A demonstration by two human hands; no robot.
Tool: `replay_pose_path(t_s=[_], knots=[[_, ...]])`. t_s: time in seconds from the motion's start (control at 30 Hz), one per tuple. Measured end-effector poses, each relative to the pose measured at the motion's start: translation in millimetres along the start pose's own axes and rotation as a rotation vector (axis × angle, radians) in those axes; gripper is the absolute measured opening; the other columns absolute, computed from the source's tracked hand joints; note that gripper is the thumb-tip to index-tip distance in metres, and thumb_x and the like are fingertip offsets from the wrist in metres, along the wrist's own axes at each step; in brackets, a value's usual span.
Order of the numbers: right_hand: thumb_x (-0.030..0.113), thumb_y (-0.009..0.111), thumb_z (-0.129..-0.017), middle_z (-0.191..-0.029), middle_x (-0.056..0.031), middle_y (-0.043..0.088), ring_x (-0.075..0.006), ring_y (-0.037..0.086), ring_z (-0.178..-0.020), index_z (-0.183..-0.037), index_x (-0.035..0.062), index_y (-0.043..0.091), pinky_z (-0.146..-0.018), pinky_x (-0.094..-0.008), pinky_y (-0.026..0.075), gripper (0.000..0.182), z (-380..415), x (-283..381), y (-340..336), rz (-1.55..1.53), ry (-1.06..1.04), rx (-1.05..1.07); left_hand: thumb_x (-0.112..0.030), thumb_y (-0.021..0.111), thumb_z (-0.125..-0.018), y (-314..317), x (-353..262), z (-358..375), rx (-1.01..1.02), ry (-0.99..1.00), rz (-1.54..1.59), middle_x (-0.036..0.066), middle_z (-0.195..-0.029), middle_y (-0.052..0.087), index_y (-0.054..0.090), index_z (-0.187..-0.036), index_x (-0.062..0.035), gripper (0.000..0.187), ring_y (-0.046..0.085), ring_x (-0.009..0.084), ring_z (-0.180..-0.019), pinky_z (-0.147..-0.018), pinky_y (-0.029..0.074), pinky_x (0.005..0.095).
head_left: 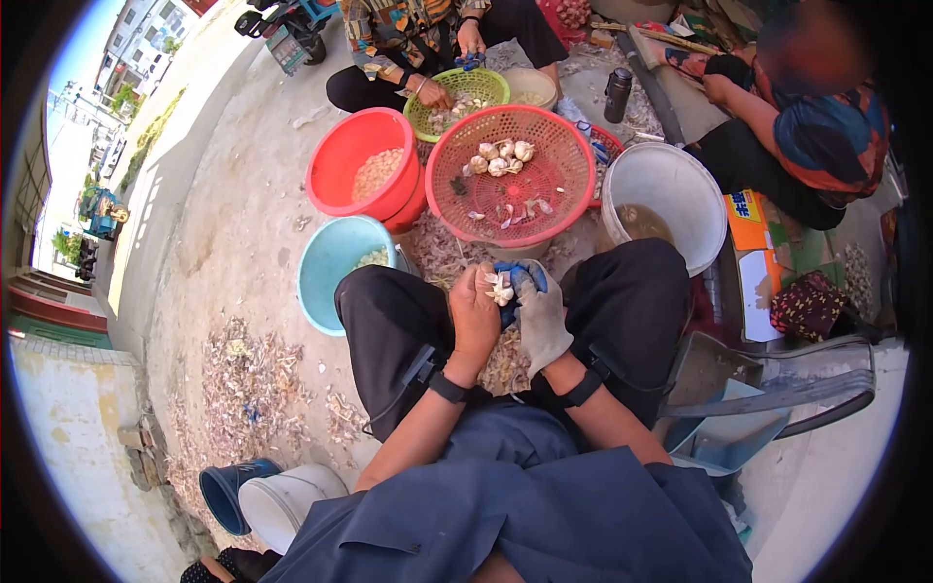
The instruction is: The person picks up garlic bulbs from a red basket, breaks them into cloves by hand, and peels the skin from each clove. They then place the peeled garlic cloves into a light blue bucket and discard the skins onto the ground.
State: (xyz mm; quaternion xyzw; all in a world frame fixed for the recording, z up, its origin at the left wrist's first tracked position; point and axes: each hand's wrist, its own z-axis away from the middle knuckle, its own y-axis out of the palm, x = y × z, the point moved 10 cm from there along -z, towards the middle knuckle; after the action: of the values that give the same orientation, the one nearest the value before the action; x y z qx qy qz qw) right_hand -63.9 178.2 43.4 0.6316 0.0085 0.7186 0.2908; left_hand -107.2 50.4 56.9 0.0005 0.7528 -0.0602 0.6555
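Observation:
Between my knees, my left hand (pixel 473 316) is bare and closed around a partly peeled garlic bulb (pixel 499 290). On its other side is my right hand (pixel 544 319), in a pale work glove with blue fingertips, its fingers also closed on the bulb. Whether a tool sits in the right fingers is hidden. Just beyond my hands stands a red plastic colander (pixel 559 214), holding several whole garlic bulbs (pixel 498 155) and some loose cloves and skins.
Left of the colander are a red basin (pixel 330 180) of peeled cloves and a light-blue basin (pixel 316 277). A white bucket (pixel 705 204) stands right. Two people sit opposite, one reaching into a green basket (pixel 496 85). Garlic skins (pixel 248 389) litter the ground.

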Motion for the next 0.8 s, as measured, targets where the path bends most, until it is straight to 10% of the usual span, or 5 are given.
replay_pose_path(t_s=[0.43, 0.8], knots=[[0.021, 0.061, -0.103, -0.096, -0.0052, 0.072, -0.0159, 0.07, -0.077, -0.117, 0.0064, 0.066, -0.059, -0.0291, 0.058, 0.021, -1, -45, 20, -0.568, 0.383, 0.177, -0.027, 0.055, -0.108, -3, 26, 4, 0.203, -0.409, 0.639, -0.004, -0.075, 0.062, 0.062, -0.093, -0.008, 0.025, 0.052, 0.0024, -0.057, -0.047, 0.035, 0.0192], [0.011, 0.069, -0.094, -0.099, -0.011, 0.071, -0.0223, 0.071, -0.082, -0.12, 0.0032, 0.063, -0.071, -0.0374, 0.061, 0.027, 22, -8, 41, -0.465, 0.335, 0.417, -0.034, 0.051, -0.11, -25, 7, -5, 0.052, -0.079, 0.245, -0.006, -0.073, 0.057, 0.062, -0.097, -0.0089, 0.031, 0.049, 0.0025, -0.06, -0.053, 0.037, 0.0207]])
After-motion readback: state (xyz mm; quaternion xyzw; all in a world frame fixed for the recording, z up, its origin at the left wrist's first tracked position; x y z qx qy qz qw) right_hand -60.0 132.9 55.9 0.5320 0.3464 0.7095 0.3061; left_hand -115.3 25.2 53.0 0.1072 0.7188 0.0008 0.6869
